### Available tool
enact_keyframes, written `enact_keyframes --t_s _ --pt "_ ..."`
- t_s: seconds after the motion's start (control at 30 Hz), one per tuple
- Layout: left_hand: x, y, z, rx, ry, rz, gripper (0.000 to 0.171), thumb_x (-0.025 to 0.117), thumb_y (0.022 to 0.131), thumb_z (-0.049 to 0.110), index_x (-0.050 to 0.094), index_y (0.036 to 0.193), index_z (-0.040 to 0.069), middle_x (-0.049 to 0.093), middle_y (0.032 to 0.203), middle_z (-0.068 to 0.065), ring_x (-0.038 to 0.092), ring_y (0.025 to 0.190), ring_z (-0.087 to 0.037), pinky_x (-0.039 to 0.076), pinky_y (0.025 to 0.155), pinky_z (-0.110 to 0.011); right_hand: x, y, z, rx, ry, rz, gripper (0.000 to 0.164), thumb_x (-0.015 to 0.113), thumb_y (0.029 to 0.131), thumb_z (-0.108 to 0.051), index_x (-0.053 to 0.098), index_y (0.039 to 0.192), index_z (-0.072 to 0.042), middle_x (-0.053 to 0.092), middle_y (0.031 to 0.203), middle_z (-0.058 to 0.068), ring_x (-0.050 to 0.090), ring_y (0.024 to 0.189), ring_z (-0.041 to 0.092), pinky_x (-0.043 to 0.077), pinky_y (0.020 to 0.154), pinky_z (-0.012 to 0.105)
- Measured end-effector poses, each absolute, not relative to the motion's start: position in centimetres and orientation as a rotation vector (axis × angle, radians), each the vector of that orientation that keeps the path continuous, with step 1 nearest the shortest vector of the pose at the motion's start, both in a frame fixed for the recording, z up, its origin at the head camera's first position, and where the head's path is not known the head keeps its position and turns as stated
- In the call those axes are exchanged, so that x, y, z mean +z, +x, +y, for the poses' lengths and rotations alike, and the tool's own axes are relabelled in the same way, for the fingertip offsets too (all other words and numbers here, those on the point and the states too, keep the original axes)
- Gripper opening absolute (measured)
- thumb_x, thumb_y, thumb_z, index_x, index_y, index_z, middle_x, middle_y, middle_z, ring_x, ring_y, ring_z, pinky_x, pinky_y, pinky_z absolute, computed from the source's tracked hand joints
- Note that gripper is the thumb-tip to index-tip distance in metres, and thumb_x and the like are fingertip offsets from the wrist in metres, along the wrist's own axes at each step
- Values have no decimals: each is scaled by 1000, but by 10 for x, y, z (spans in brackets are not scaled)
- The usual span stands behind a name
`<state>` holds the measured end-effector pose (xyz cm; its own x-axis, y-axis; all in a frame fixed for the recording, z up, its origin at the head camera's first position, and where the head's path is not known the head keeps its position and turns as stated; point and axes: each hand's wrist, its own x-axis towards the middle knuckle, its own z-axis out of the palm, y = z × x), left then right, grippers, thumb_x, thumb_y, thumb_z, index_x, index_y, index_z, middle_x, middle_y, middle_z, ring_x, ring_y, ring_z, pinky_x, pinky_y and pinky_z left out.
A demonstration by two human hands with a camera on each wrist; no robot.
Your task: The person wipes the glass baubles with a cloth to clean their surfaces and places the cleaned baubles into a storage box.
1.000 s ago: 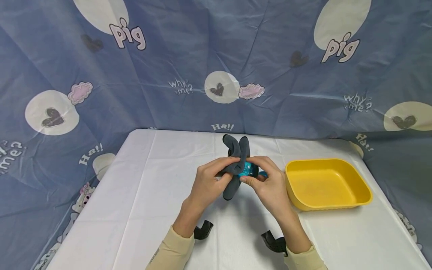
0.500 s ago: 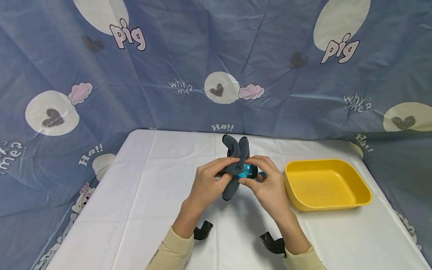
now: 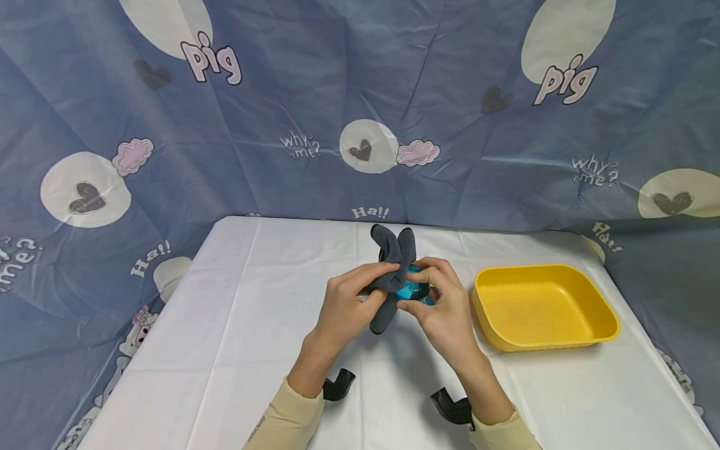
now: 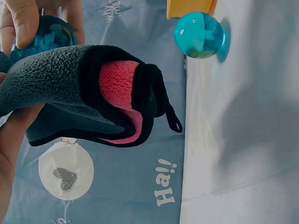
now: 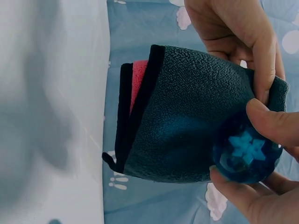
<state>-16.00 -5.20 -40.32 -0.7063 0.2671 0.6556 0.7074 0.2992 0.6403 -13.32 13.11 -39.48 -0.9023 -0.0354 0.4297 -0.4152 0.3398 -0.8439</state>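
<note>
My left hand [image 3: 351,303] grips a folded dark grey towel [image 3: 388,275], thumb and fingers pinching its middle. The wrist views show its black edging, pink inner face and hanging loop. In my right hand [image 3: 447,309], thumb and fingers pinch a clear blue ball [image 5: 247,149] with a pale star-like shape inside. The towel lies right against the ball's left side, and both are held up over the table. A second clear blue ball [image 4: 198,35] stands on the table beyond; in the head view my right hand mostly covers it.
A yellow plastic basin [image 3: 548,306] stands on the white-covered table [image 3: 270,312], right of my right hand. A blue printed curtain [image 3: 315,81] hangs behind the table and along its sides. Black curved pieces [image 3: 339,384] sit at both wrists.
My right hand's fingers have shifted on the ball, the upper ones bending over it, and the hand has moved slightly left. The left hand and towel have stayed nearly still.
</note>
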Motion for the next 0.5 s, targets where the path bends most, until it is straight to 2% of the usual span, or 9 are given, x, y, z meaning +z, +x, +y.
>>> enact_keyframes --t_s 0.2,0.5 --pt "-403 -161 -51 -1396 -876 -2128 31 61 96 7 70 123 19 73 118 -2 72 102 -12 58 75 -16 -395 -133 129 1608 425 -2230 33 84 71 8 71 96 -10 54 127 2 56 110 16 57 90 24" --pt "-403 -160 -51 -1389 -876 -2118 32 61 95 5 71 123 19 73 118 -2 72 102 -12 58 75 -16 -394 -132 126 1526 380 -2273 34 85 68 10 69 91 -9 54 125 -1 56 112 14 57 88 25"
